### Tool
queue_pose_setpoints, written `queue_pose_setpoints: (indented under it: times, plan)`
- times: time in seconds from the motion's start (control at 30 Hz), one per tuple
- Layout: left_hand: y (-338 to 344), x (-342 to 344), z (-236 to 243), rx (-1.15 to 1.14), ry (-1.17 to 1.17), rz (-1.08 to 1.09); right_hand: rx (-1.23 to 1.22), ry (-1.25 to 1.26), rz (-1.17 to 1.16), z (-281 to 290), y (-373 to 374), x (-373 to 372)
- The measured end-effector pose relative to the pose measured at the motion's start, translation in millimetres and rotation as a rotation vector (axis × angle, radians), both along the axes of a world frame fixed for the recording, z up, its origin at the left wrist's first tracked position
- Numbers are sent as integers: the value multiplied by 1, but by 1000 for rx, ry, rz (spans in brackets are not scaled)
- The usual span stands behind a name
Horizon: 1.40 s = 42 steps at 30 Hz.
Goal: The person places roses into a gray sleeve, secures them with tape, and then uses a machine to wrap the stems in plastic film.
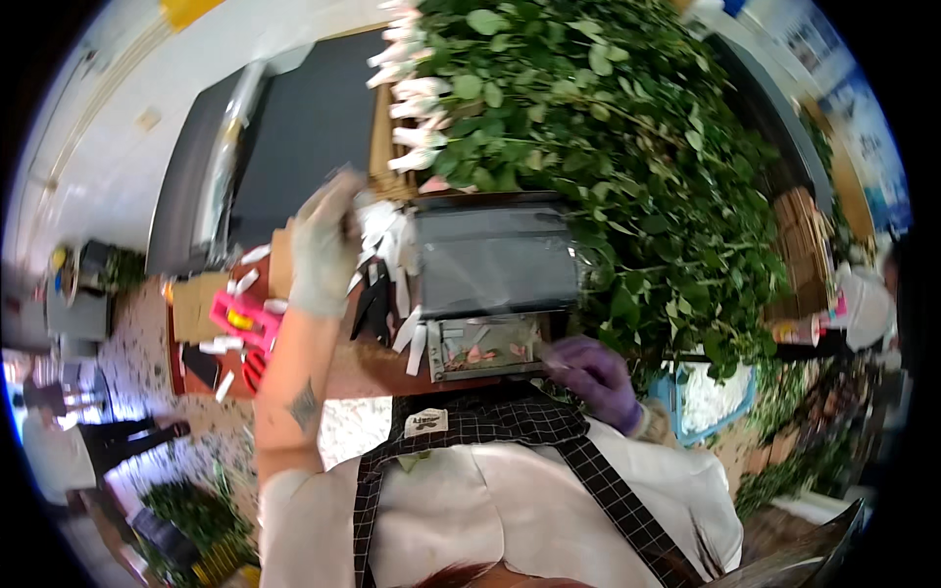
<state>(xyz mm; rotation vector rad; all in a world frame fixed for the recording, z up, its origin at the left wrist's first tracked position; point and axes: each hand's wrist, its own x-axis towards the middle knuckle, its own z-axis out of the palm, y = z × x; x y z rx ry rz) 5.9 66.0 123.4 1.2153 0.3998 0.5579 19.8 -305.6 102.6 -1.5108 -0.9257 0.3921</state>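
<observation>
My left hand (326, 257), in a pale glove, is raised over the left part of the reddish-brown table. Motion smears its fingertips, and I cannot tell whether they hold anything. My right hand (595, 380), in a purple glove, has its fingers bent together by the right corner of a shallow metal tray (438, 365). What lies between those fingers is too small to make out. Pink petals (475, 353) and scraps lie in the tray. Just beyond it stands a dark panel (495, 263) with a shiny plastic surface. White strips (397, 235) spread beside my left hand.
Leafy stems (588, 147) pile up at the far right, with white-wrapped flower heads (417, 118) along their left side. A pink tape dispenser (245, 318) lies left of my forearm. A blue bin (750, 407) holds white material at right. Another person (74, 451) is at far left.
</observation>
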Motion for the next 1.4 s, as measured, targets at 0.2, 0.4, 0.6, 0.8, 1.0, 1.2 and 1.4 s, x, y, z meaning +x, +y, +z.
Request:
queue_pose_setpoints:
  times: [0.2, 0.4, 0.6, 0.8, 1.0, 1.2, 1.4]
  plan:
    - [-83, 193, -12, -125, 502, -759, -93, -301, -412, 37, -32, -7]
    - [-124, 261, -87, 422, 653, -928, -317, -441, -553, 15, -43, 14]
    - [-105, 286, -143, 957, 600, -1238, -422, -424, -497, 18, -52, 13]
    - [-135, 306, -168, 1654, 498, -1367, -471, -369, -558, 14, -52, 5]
    - [-136, 312, -169, 1765, 496, -1368, -399, -325, -587, 7, -45, -1]
    - [-117, 270, -89, 1679, 324, -1195, -419, -144, -568, -6, -57, -2]
    - [-165, 38, -16, 1258, -147, -761, -167, 82, -537, -27, -74, 1]
